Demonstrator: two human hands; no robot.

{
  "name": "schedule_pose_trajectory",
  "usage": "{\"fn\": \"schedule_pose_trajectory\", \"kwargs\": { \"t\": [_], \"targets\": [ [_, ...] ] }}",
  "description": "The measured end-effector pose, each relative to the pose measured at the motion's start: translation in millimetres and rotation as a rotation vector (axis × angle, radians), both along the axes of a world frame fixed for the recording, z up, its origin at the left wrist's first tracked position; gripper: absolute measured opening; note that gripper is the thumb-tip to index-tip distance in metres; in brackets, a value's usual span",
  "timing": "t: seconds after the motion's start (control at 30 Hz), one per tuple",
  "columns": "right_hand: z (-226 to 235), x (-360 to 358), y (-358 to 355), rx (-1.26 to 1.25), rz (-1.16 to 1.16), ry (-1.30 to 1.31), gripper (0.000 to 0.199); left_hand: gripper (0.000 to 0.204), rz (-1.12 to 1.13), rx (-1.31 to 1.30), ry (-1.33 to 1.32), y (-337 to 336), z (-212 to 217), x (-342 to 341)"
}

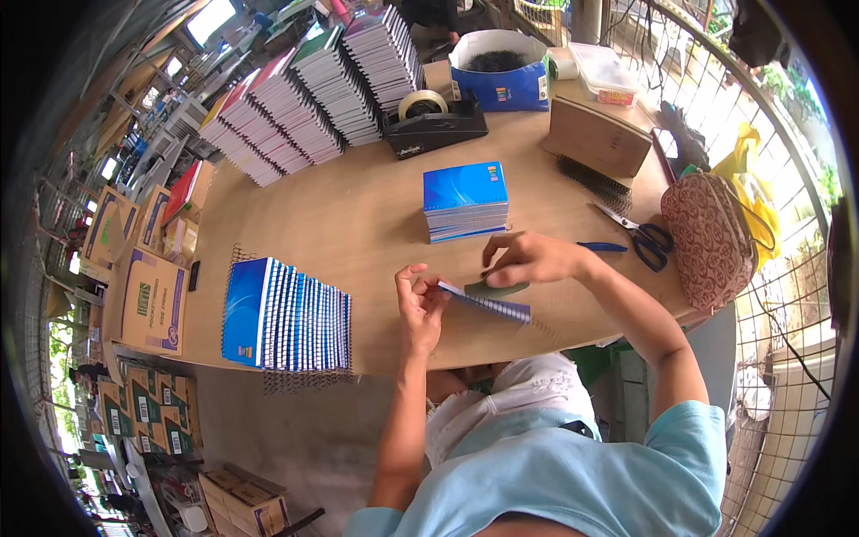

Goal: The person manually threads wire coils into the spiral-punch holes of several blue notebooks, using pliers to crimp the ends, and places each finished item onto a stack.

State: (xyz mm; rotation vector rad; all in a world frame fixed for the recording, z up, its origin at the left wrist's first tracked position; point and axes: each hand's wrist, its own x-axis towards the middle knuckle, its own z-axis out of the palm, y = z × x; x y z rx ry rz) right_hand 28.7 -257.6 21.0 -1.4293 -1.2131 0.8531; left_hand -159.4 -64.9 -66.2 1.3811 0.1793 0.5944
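Near the table's front edge, my left hand point(420, 309) grips one end of a thin blue notebook point(488, 304), tilted so that its punched edge shows. A loose wire coil point(544, 332) sticks out past its other end. My right hand point(535, 258) is just above the notebook, fingers curled down onto an olive-green flat piece point(497, 290); the fingertips partly hide it. Beyond the hands sits a neat stack of blue notebooks point(465, 201). To the left, a long row of blue notebooks point(291, 318) has wire coils projecting from its ends.
Right of my hands lie a blue slim tool point(601, 246), scissors point(637, 234), a bundle of dark coils point(595, 183) and a patterned pouch point(707, 240). Behind stand a wooden block point(598, 134), a tape dispenser point(436, 127), a blue-white box point(501, 85) and tall notebook stacks point(327, 85).
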Motion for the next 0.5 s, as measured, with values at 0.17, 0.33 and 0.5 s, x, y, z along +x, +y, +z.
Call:
{"fn": "schedule_pose_trajectory", "kwargs": {
  "t": [0.17,0.33,0.5],
  "targets": [
    [14.4,-5.2,2.9,-0.103,-0.088,-0.108,0.060,0.060,-0.024,-0.065,-0.030,1.9,-1.0,-0.1],
    [10.4,-5.9,14.6,-0.265,-0.058,-0.467,0.055,0.062,-0.038,-0.047,-0.055,0.8,-0.9,1.1],
    [8.5,-11.0,15.7,-0.081,0.012,-0.285,0.052,0.062,-0.040,-0.049,-0.032,-2.2,3.5,1.4]
  ]
}}
